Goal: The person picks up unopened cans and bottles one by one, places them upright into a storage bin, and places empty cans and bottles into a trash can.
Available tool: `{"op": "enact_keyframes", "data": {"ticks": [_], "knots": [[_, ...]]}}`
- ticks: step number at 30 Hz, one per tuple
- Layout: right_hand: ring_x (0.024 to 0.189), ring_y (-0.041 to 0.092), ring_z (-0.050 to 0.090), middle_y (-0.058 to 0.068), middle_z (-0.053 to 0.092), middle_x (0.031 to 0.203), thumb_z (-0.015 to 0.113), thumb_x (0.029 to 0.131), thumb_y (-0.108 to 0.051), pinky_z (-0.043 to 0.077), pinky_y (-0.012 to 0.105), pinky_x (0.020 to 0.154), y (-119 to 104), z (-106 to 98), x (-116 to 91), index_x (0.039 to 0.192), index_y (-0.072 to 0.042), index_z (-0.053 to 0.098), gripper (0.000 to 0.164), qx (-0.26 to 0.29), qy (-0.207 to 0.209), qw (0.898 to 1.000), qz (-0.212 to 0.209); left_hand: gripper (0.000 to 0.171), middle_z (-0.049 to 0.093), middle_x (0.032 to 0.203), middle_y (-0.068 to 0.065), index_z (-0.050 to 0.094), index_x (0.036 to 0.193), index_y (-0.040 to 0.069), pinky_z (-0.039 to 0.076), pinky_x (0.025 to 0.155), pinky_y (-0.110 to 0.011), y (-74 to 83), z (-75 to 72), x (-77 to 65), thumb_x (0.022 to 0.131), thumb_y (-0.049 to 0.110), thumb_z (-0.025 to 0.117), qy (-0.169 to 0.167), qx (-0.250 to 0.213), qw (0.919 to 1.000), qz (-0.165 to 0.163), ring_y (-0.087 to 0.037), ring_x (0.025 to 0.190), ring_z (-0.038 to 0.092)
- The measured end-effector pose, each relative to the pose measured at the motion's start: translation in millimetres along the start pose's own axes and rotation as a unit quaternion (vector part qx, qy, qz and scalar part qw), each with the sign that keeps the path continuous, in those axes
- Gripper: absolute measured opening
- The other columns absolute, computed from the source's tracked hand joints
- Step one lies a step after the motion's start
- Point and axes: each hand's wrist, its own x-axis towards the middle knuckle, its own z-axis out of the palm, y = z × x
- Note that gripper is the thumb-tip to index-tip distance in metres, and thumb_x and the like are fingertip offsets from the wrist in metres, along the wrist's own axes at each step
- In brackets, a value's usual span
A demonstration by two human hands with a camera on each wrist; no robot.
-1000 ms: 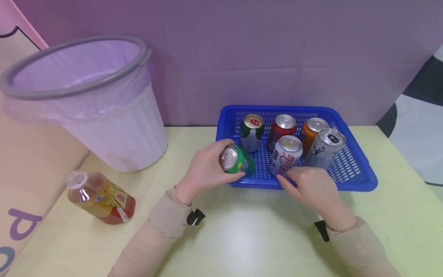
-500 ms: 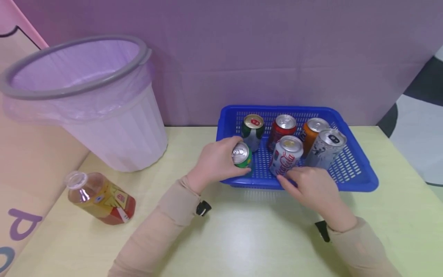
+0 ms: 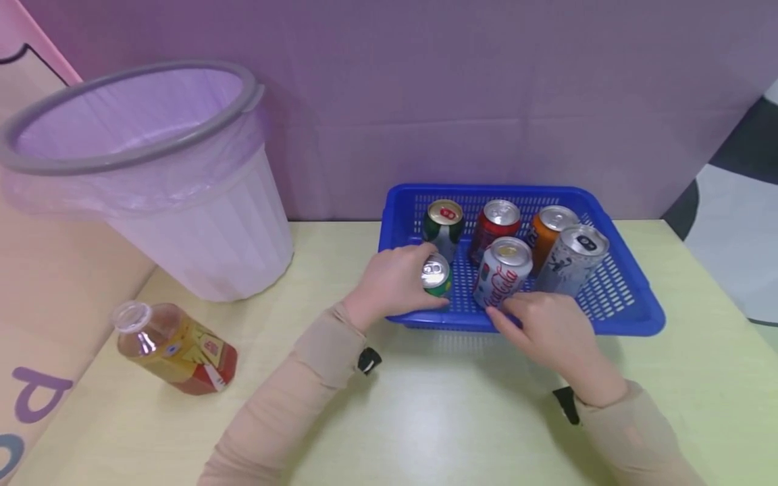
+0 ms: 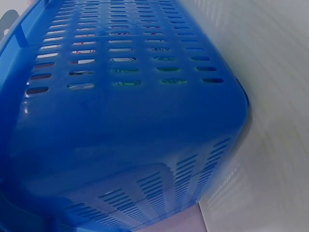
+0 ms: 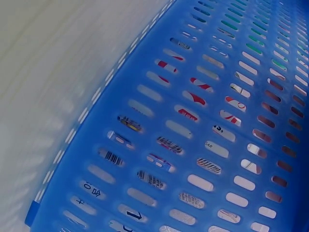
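My left hand [image 3: 396, 282] holds a green soda can [image 3: 435, 271] in the front left corner of a blue plastic basket [image 3: 649, 316]. The can's silver lid faces up, and the hand hides much of its side. On the front rim of the basket rests my right hand [image 3: 547, 327], gripping the rim just in front of a silver Coca-Cola can [image 3: 503, 275]. Both wrist views look at the basket's slotted outer wall [image 4: 111, 125], with bits of cans showing through the slots.
Also in the basket stand a dark green can [image 3: 444, 229], a red can [image 3: 494, 231], an orange can [image 3: 552, 229] and a tall whitish can [image 3: 571, 260]. A lined waste bin [image 3: 213, 229] is at the left, with a bottle of reddish drink [image 3: 179, 347] in front of it.
My left hand has moved right, deeper into the basket's corner, with the green can, which has gone from tilted to about upright. The right hand has stayed in place.
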Motion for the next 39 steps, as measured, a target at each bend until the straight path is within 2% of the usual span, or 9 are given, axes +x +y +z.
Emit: {"op": "enact_keyframes", "data": {"ticks": [10,23,33,39], "knots": [[0.045,0.004,0.034,-0.008,0.042,0.051,0.054,0.092,-0.038,0.029,0.022,0.044,-0.1,0.6,-0.9,0.053,-0.02,0.043,0.044,0.0,0.001,1.0,-0.002,0.074,0.068,0.096,0.002,0.056,0.121,0.01,0.052,0.072,-0.031,-0.4,0.6,9.5,0.065,0.053,0.079,-0.017,0.008,0.9998,-0.006,-0.013,0.082,0.063],[0.045,0.004,0.034,-0.008,0.041,0.051,0.049,0.095,-0.04,0.029,0.023,0.044,0.0,0.2,-1.3,0.053,-0.02,0.043,0.047,0.002,0.007,1.0,-0.002,0.076,0.067,0.104,0.001,0.052,0.125,0.011,0.052,0.077,-0.031,0.8,1.9,19.9,0.066,0.051,0.08,-0.039,-0.013,0.9989,-0.022,-0.015,0.088,0.064],[0.045,0.004,0.035,-0.008,0.042,0.051,0.046,0.096,-0.042,0.03,0.024,0.043,0.1,-1.3,-0.9,0.053,-0.02,0.043,0.049,0.002,0.007,1.0,-0.004,0.078,0.066,0.11,0.001,0.05,0.128,0.012,0.051,0.081,-0.032,1.5,1.9,22.5,0.068,0.052,0.079,-0.042,-0.009,0.9988,-0.025,-0.016,0.094,0.063],[0.045,0.004,0.034,-0.008,0.041,0.051,0.049,0.095,-0.04,0.029,0.023,0.043,-0.5,-1.4,0.1,0.053,-0.02,0.043,0.047,0.001,0.007,1.0,-0.005,0.077,0.066,0.112,-0.001,0.05,0.129,0.012,0.051,0.084,-0.034,0.8,1.4,21.7,0.068,0.05,0.08,-0.038,-0.013,0.9989,-0.024,-0.017,0.097,0.063]]}}
